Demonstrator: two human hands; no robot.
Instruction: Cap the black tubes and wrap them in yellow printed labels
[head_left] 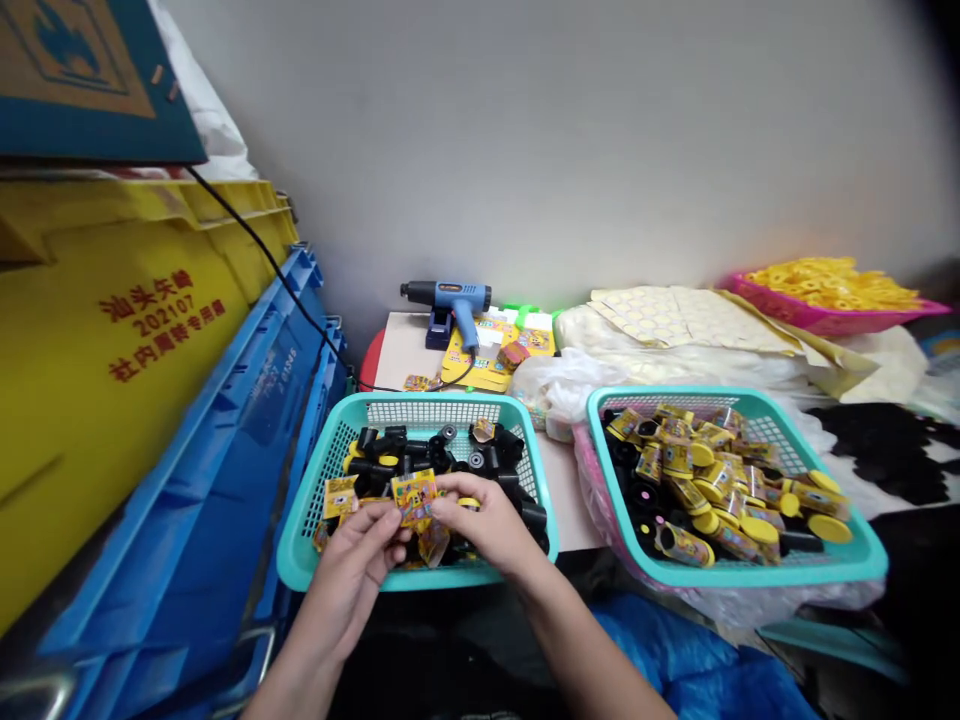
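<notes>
A yellow printed label sleeve (pixel 415 497) is pinched between my two hands above the left teal basket (pixel 298 545). The fingers of my left hand (pixel 360 550) close on its lower left edge. My right hand (pixel 484 515) grips its right side with thumb and fingers. Beneath them the basket holds black plastic tubes (pixel 379 470), some with yellow caps, and loose yellow labels (pixel 340 497). The right teal basket (pixel 787 572) is piled with black tubes wearing printed yellow sleeves (pixel 716 478) and yellow caps.
A blue heat gun (pixel 457 296) rests on the table behind the left basket, by a yellow printed carton (pixel 480 360). Yellow and blue crates (pixel 180 450) line the left side; a black cable (pixel 255 240) hangs across them. At back right is a pink tray (pixel 840 318) of yellow parts.
</notes>
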